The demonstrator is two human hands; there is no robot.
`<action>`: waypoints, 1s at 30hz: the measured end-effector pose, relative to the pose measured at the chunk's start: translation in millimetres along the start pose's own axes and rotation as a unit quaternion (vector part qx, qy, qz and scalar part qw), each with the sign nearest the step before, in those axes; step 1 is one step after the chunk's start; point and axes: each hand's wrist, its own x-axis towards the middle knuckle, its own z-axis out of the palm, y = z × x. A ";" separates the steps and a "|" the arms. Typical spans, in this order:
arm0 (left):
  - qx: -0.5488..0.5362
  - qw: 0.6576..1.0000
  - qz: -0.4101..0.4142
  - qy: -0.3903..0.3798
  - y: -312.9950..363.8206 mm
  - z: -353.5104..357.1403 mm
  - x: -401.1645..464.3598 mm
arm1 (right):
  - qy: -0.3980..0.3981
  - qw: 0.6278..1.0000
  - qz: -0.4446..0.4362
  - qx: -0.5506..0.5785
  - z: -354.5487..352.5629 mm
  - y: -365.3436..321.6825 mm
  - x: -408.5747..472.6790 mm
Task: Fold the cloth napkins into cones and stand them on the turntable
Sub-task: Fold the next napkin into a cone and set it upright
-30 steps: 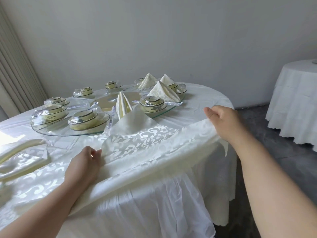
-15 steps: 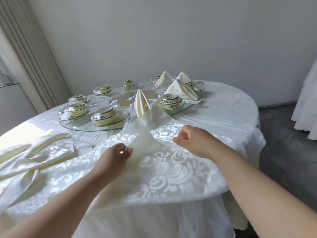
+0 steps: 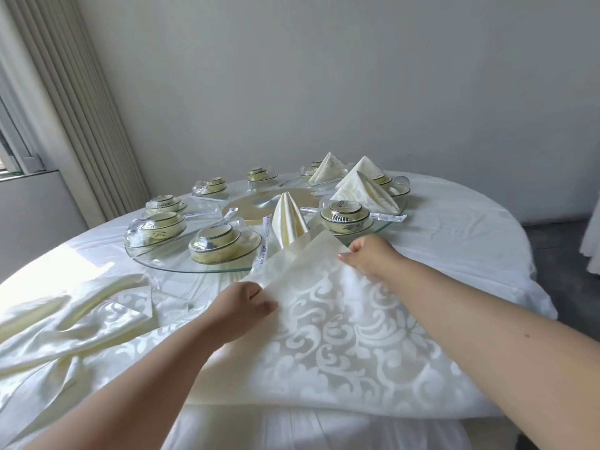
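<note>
Both hands have come together on the napkin (image 3: 350, 329): a second ago they held it stretched wide along the counter (image 3: 454, 241) edge, right hand far out to the side; now the cloth lies folded into a triangle with its apex just short of the glass turntable (image 3: 168, 269). Left hand (image 3: 242, 305), fingers curled, pinches the left sloping edge of the napkin, on the near side of the turntable. Right hand (image 3: 368, 258) pinches the top layer near the apex, almost touching the turntable rim. The plain underside of the top layer shows, patterned side below. So the first diagonal fold looks done or nearly aligned; rolling into a cone is likely next. Four cones already stand on the turntable: one pleated cone (image 3: 287, 224) at its near edge, just beyond the apex, and three cones (image 3: 360, 190) on its far right part. More unfolded napkins (image 3: 71, 316) lie heaped left of the turntable's near edge. Wrapped bowl sets (image 3: 216, 243) ring the turntable.
</note>
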 end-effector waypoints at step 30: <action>0.027 0.987 -0.008 0.158 -21.6 -5.8 55.9 | 0.162 0.966 0.034 0.200 20.4 0.2 61.7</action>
